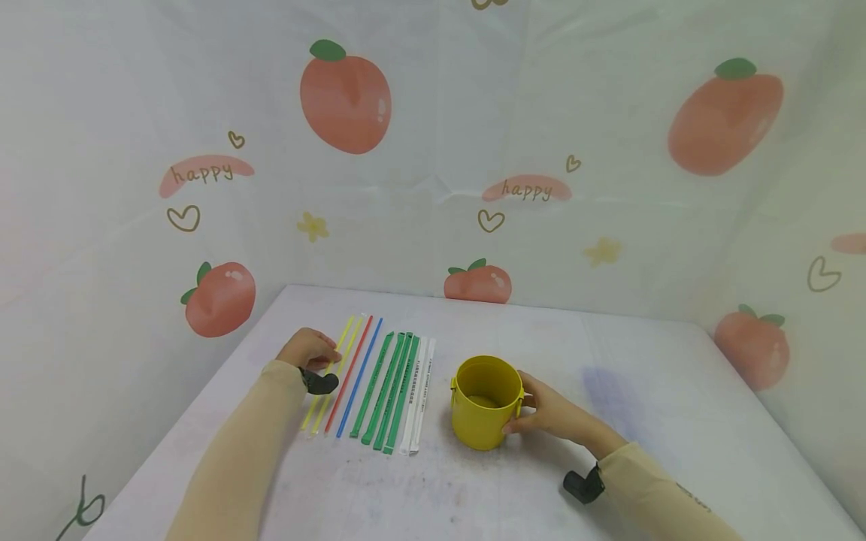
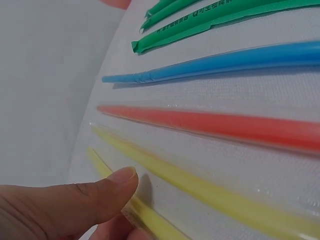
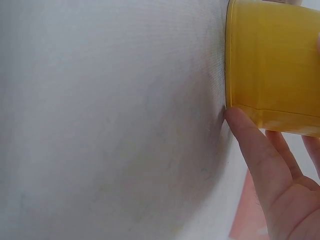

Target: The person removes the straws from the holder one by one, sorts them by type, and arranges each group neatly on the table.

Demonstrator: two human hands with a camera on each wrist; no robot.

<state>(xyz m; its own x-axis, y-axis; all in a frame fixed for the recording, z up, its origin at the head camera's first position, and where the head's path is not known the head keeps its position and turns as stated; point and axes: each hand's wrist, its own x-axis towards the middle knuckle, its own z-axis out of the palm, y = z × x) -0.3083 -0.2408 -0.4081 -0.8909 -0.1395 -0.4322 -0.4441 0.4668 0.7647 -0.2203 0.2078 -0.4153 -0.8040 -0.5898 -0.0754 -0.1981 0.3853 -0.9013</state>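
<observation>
My left hand [image 1: 307, 348] pinches the leftmost yellow straw [image 2: 162, 226] near its far end, thumb on top and fingers partly hidden underneath. Beside that lies a second yellow straw [image 1: 346, 355] in a clear wrapper. A red straw [image 1: 349, 375] and a blue straw [image 1: 360, 377] follow to the right in the same slanted row. My right hand [image 1: 551, 409] holds the right side of a yellow bucket [image 1: 476, 428], its thumb low at the near side and fingers round behind. Upright on the table, the bucket shows a bare inner floor.
Several green paper-wrapped straws [image 1: 394, 391] and white-wrapped straws [image 1: 423, 394] continue the row, between the blue straw and the bucket. A white cloth covers the table [image 1: 649, 421]. Behind it hangs a white backdrop [image 1: 406, 225] printed with peaches and hearts.
</observation>
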